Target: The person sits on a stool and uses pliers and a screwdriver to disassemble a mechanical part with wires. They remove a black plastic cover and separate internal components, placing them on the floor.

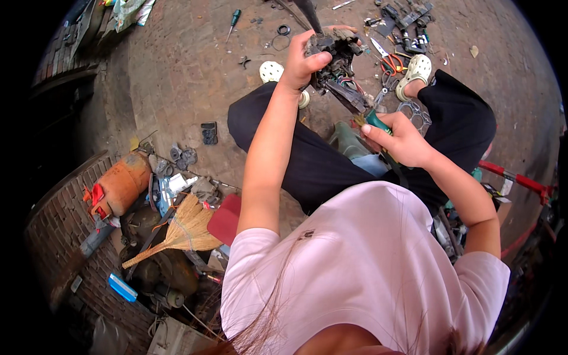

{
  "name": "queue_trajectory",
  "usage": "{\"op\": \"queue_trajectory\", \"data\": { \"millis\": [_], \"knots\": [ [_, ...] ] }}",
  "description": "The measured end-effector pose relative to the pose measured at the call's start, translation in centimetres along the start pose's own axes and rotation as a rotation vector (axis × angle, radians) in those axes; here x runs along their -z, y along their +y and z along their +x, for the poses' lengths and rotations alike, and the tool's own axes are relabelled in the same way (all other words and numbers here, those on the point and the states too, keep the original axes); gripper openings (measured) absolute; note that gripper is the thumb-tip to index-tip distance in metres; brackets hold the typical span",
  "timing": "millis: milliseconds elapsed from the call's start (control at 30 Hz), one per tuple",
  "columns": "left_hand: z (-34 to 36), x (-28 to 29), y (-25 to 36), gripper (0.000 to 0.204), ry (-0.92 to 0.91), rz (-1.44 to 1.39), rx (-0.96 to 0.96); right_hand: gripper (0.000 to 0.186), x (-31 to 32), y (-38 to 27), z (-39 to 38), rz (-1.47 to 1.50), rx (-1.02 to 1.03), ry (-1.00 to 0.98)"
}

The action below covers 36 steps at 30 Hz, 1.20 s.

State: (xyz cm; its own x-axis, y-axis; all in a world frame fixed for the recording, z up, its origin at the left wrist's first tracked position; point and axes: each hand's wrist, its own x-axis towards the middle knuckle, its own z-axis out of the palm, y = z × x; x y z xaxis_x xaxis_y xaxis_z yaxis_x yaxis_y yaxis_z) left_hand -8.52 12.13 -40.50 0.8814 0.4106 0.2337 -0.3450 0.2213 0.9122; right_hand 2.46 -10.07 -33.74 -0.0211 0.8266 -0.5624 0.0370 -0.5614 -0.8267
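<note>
Up ahead, my left hand (305, 62) is closed around a grimy black mechanical part (338, 59) with several thin wires hanging in it. A dark shaft rises from its top, and a narrow black arm slants down from it toward my other hand. My right hand (399, 139) grips a green-handled tool (378, 121) just below that arm. A small yellowish-brown piece shows beside its thumb; the tool's working end I cannot make out. Whether the tool touches the part is unclear.
Orange-handled scissors (390, 59) lie by my right shoe (417, 74), near dark machine parts (408, 26). A green screwdriver (235, 19) rests on the brick floor at far left. An orange gas cylinder (124, 183) and a straw broom (188, 228) are at my left.
</note>
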Motion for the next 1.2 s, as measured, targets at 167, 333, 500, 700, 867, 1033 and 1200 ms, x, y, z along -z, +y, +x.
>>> {"op": "queue_trajectory", "data": {
  "millis": [167, 333, 500, 700, 867, 1033, 1200],
  "knots": [
    [-0.2, 0.3, 0.6, 0.084, 0.077, -0.122, -0.036, 0.028, -2.3, 1.6, 1.9, -0.418, 0.418, 0.296],
    [-0.5, -0.1, 0.6, 0.072, 0.179, -0.386, -0.031, 0.022, -3.5, 3.2, 3.5, -0.558, 0.591, 0.500],
    [-0.4, -0.5, 0.4, 0.065, 0.266, -0.414, -0.030, 0.016, -3.8, 4.9, 4.7, -0.602, 0.472, 0.492],
    [-0.4, -1.0, 0.3, 0.051, 0.407, -0.355, -0.007, 0.021, -4.2, 6.5, 6.0, -0.677, 0.587, 0.653],
    [-0.2, -1.1, -0.1, 0.046, 0.560, -0.429, 0.035, 0.027, -4.2, 7.4, 7.4, -0.661, 0.648, 0.737],
    [0.2, -1.3, -0.2, 0.038, 0.769, -0.491, 0.096, 0.028, -3.9, 6.8, 8.4, -0.692, 0.694, 0.812],
    [0.0, -0.4, -2.7, 0.045, 0.921, -0.538, 0.184, 0.024, -1.8, 6.2, 9.2, -0.785, 0.700, 0.808]
  ]
}}
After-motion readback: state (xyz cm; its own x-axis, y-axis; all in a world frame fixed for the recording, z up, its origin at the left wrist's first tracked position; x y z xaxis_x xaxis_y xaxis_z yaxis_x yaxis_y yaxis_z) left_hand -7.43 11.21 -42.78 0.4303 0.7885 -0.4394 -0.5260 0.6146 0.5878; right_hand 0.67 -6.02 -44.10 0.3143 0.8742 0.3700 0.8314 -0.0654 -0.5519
